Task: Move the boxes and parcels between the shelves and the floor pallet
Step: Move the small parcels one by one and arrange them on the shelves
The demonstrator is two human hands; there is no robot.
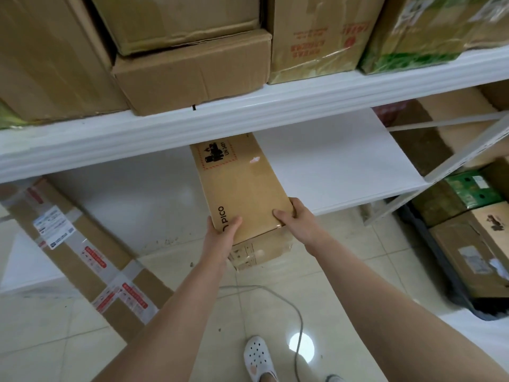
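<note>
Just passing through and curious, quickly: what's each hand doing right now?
Left hand: closed on the near left corner of the long cardboard box.
Right hand: closed on the near right corner of the same box.

The white shelf beam (275, 106) is hiding the far end of the PICO box (242, 183) from me; above that beam, I'm seeing the stacked cartons (192, 75) running off the top edge.

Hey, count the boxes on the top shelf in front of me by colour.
Plain brown boxes: 3
Brown box with red print: 1
Green-printed box, plastic-wrapped: 1
Total: 5
A green sliver at far left is too cut off to count.
</note>
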